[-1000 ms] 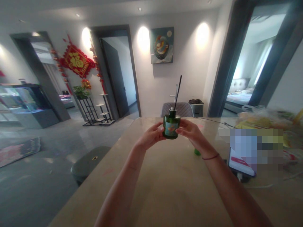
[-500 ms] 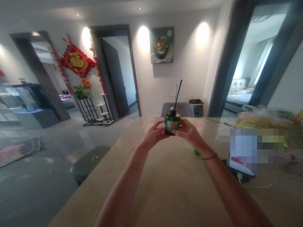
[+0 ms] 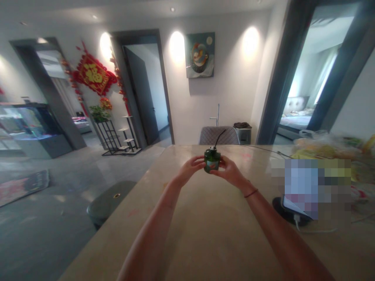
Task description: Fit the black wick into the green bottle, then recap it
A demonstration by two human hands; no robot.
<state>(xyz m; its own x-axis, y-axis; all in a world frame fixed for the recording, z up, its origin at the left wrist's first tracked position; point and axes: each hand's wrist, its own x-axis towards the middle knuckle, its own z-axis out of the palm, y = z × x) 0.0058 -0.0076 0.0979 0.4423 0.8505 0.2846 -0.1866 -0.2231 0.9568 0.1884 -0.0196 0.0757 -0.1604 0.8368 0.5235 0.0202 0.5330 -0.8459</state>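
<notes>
Between my two hands is a small dark green diffuser bottle (image 3: 213, 165) with a pale label on its front and a white piece at its neck. A thin black stick (image 3: 219, 138) leans out of the top toward the right, its upper end bent. The fingers of my left hand (image 3: 191, 168) close on the bottle's left side. From the right, my right hand (image 3: 230, 170) grips it, thumb low across the front. The bottle appears at or just over the tabletop; I cannot tell whether its base touches.
The beige table (image 3: 205, 226) spreads beneath my arms. To the right, a partly blurred phone (image 3: 295, 207) sits on a dark stand with a white cable. Plastic bags (image 3: 319, 146) lie behind it. A quilted chair (image 3: 202, 136) stands beyond the table, a stool (image 3: 108, 201) at its left.
Both hands have lowered the bottle slightly toward the table, and its stick has dropped with it and leans further right. The green item beside my right wrist is no longer visible.
</notes>
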